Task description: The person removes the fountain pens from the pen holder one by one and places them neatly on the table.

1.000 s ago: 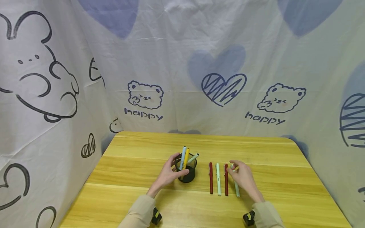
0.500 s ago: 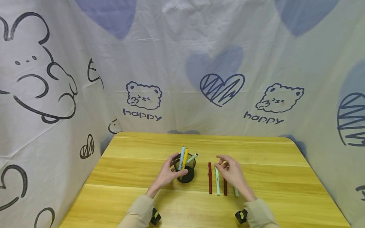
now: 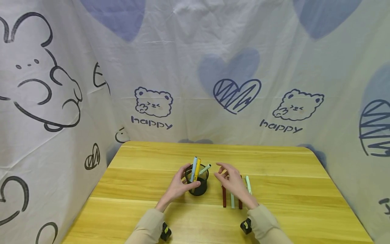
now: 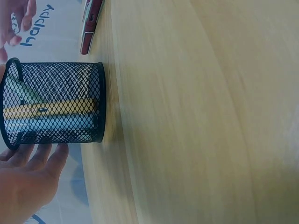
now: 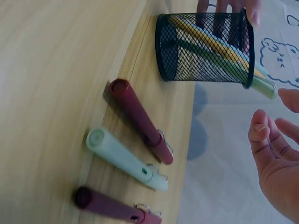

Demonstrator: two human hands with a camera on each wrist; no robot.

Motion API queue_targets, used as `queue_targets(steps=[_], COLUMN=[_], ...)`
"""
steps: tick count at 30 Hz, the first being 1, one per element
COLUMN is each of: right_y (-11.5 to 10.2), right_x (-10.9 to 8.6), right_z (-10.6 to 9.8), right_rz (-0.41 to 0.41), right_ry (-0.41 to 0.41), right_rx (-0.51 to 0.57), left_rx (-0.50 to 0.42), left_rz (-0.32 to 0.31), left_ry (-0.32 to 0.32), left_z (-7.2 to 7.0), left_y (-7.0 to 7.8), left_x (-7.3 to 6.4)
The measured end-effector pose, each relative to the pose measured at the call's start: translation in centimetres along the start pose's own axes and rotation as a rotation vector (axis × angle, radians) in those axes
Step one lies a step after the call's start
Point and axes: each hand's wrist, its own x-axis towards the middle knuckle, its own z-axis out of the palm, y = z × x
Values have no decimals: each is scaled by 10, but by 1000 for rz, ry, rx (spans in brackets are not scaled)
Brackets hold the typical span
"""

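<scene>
My left hand holds a black mesh pen cup from its left side, thumb in front and fingers behind. A light blue pen, a yellow pen and a leaning light green pen stand in it. My right hand hovers right of the cup, thumb and fingers bent and apart, nothing between them. Below it lie a dark red pen, a light green pen and another dark red pen, side by side. In the head view the hand hides their upper parts.
One more light green pen lies right of the row, partly behind the right wrist. The wooden table ends at a white printed curtain at the back. Black wrist cameras sit under both cuffs.
My right hand has moved left, from the rightmost green pen across the row toward the cup, uncovering that pen's cap end. My left hand and the cup keep their place.
</scene>
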Motion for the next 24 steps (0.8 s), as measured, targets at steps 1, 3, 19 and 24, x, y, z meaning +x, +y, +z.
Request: queue_targets(steps=[1, 3, 19, 24], right_y=[-1, -2, -7, -8], right_x=[2, 6, 19, 20], right_z=[2, 6, 19, 19], right_rz=[-2, -12, -24, -18], right_ry=[-8, -22, -92, -142], right_rx=[-8, -26, -53, -11], left_rx=[0, 0, 4, 7], left_rz=[-1, -4, -5, -4], left_ry=[0, 2, 6, 9], left_z=[0, 0, 0, 0], left_y=[0, 0, -1, -1], left_x=[0, 0, 0, 0])
